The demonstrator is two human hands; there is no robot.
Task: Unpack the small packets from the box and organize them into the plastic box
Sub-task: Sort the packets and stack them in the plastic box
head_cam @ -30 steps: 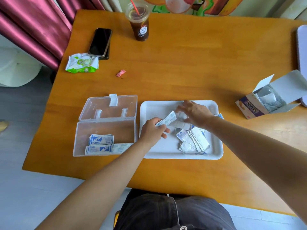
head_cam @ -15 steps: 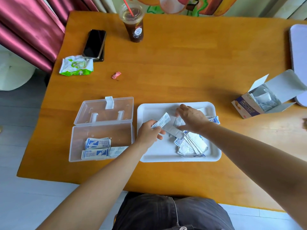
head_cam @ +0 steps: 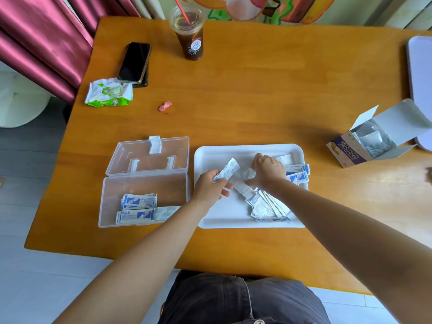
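over tray (head_cam: 210, 157): left hand (head_cam: 210, 189) grips packet (head_cam: 230, 170), right hand (head_cam: 268, 171) pinches second packet (head_cam: 242, 191); label (head_cam: 129, 214) 创口贴.

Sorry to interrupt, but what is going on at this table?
A person works over the white tray. The left hand grips a few packets; the right hand curls onto the loose packets there. Stored packets already lie in the open plastic box, and more sit in the cardboard box.

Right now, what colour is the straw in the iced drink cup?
Red; the straw shows best in the head view.
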